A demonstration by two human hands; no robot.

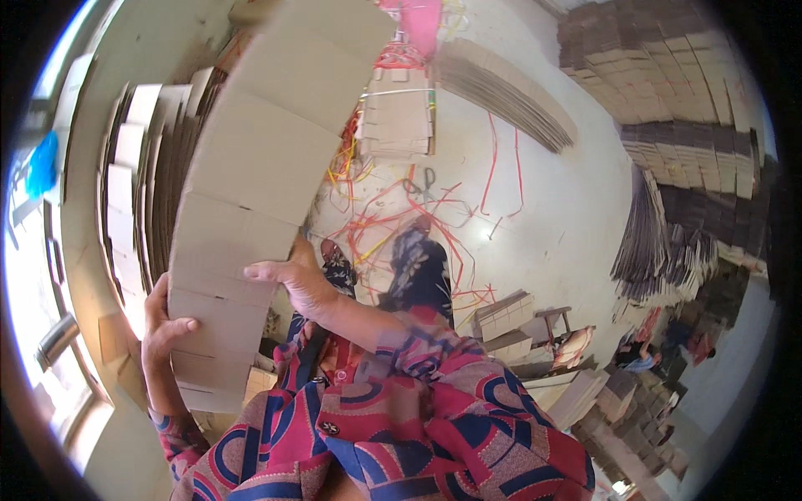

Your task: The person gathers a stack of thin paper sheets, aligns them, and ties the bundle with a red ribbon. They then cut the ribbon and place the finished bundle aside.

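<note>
A long slotted cardboard sheet [259,138] stretches from near my body up past the top of the view. Whether it is one sheet or several layers, I cannot tell. My left hand [162,324] grips its left edge near the lower end, thumb lying on the face. My right hand [297,282] holds the opposite edge a little higher, with its thumb across the face. The fingers of both hands are partly hidden behind the cardboard.
Cardboard stacks [153,179] lean by the left wall. A small bundle [396,117] of cardboard and a long pile [501,92] lie ahead. Red and yellow straps [376,221] and scissors [428,182] litter the floor by my feet. Tall cardboard stacks [668,75] stand at right.
</note>
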